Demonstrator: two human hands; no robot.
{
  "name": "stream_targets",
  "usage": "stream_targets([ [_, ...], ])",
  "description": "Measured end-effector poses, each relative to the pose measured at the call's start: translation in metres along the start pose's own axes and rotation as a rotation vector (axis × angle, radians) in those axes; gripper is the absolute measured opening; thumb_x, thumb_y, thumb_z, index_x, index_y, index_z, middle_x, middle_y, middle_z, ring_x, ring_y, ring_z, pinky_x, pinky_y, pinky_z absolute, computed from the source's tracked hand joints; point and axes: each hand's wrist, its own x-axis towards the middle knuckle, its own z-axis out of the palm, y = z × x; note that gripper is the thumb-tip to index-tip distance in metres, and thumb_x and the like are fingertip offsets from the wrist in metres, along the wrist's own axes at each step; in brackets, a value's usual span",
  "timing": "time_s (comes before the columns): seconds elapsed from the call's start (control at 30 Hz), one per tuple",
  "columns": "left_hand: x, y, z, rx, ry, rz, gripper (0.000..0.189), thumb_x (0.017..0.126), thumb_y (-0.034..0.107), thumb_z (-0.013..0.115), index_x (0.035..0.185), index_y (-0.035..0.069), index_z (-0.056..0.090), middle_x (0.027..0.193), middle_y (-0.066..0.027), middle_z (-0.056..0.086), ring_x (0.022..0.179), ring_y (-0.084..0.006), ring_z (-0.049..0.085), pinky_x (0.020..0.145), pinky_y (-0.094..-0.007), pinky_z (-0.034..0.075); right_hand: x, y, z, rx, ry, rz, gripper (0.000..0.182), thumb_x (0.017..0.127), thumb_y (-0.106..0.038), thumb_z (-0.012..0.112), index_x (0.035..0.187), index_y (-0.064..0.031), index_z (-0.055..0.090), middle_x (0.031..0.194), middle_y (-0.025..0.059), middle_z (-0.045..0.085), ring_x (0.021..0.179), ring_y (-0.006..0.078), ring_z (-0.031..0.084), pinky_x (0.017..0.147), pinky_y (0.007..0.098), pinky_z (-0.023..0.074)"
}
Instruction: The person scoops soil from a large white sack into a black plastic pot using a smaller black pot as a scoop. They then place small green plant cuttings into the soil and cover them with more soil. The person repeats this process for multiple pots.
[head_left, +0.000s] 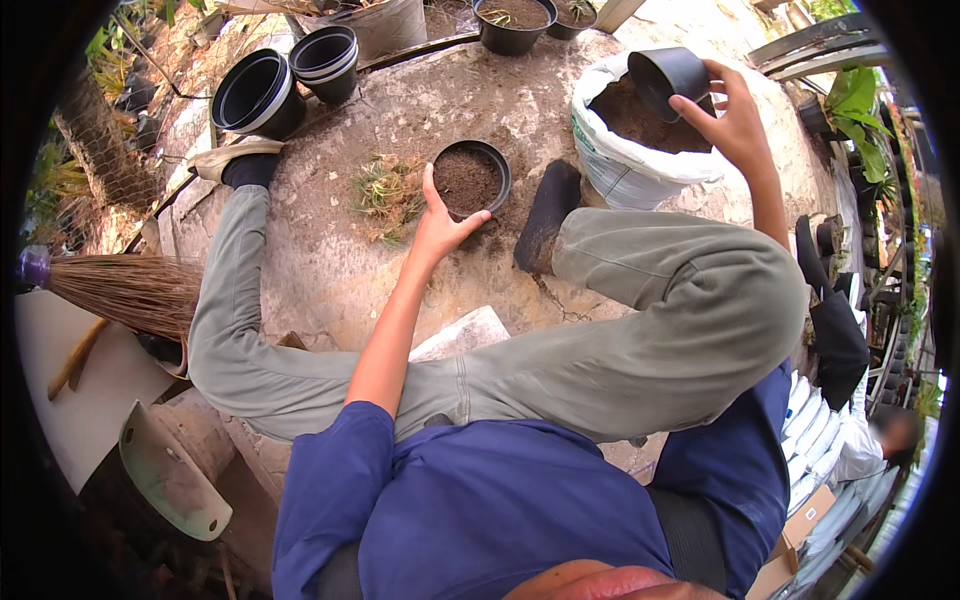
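My left hand (441, 225) is on the near left rim and side of a black plastic pot (505, 176) filled with brown soil (465, 180), which stands on the concrete floor. In my right hand (724, 112) is a smaller black pot (667, 79), tilted over the mouth of a white woven sack (630, 176) that holds brown soil or potting mix. How much is inside the tilted pot cannot be seen. Just left of the soil-filled pot lies a clump of small grassy plants (386, 195) with dry roots.
Stacked black pots (259, 94) and a second stack (326, 60) stand at upper left. Planted pots (514, 26) are at the top. A stick broom (127, 292) lies at left. My feet (551, 217) flank the work area. A person (862, 446) is at far right, beside white sacks.
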Motion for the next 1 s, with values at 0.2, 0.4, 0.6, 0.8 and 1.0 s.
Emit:
stream_targets([
  [0.2, 0.006, 0.001, 0.009, -0.031, -0.048, 0.042, 0.132, 0.083, 0.047, 0.084, 0.16, 0.017, -0.018, 0.149, -0.0347, 0.046, 0.134, -0.0446, 0.054, 0.115, -0.0496, 0.042, -0.037, 0.04, 0.082, -0.125, 0.021, 0.184, 0.087, 0.078, -0.057, 0.083, 0.137, 0.0017, 0.057, 0.131, 0.0208, 0.058, 0.122, 0.0339, 0.061, 0.099, 0.0433, 0.052],
  [0.4, 0.007, 0.008, 0.008, 0.048, -0.076, -0.015, 0.134, 0.083, 0.053, 0.082, 0.16, 0.015, -0.02, 0.149, -0.0346, 0.047, 0.136, -0.0454, 0.053, 0.115, -0.0494, 0.042, -0.042, 0.056, 0.12, 0.0, -0.012, 0.229, 0.089, 0.077, -0.057, 0.083, 0.136, 0.0037, 0.056, 0.133, 0.023, 0.058, 0.124, 0.0358, 0.06, 0.104, 0.0428, 0.0494],
  [0.6, 0.012, -0.001, 0.009, 0.216, -0.042, -0.019, 0.138, 0.08, 0.058, 0.082, 0.159, 0.013, -0.022, 0.141, -0.0328, 0.057, 0.128, -0.0454, 0.06, 0.109, -0.0493, 0.048, -0.043, 0.053, 0.129, 0.09, 0.036, 0.279, 0.089, 0.077, -0.058, 0.084, 0.134, 0.0042, 0.057, 0.131, 0.0235, 0.058, 0.123, 0.0355, 0.06, 0.102, 0.0428, 0.0499],
  [0.8, 0.015, 0.014, 0.0, 0.18, -0.155, -0.085, 0.141, 0.082, 0.059, 0.081, 0.157, 0.008, -0.028, 0.152, -0.0334, 0.045, 0.141, -0.0423, 0.049, 0.118, -0.0456, 0.039, -0.043, 0.065, 0.14, 0.214, -0.118, 0.307, 0.095, 0.077, -0.061, 0.081, 0.135, 0.0102, 0.057, 0.135, 0.0276, 0.059, 0.126, 0.0359, 0.06, 0.105, 0.0422, 0.0482],
  [1.0, 0.017, 0.014, 0.0, 0.11, -0.175, -0.073, 0.144, 0.082, 0.055, 0.084, 0.156, 0.006, -0.03, 0.154, -0.0348, 0.04, 0.143, -0.0407, 0.046, 0.12, -0.0451, 0.036, -0.046, 0.084, 0.135, 0.447, -0.036, 0.442, 0.093, 0.079, -0.061, 0.081, 0.135, 0.0097, 0.057, 0.13, 0.0278, 0.063, 0.12, 0.0343, 0.063, 0.102, 0.0417, 0.05],
])
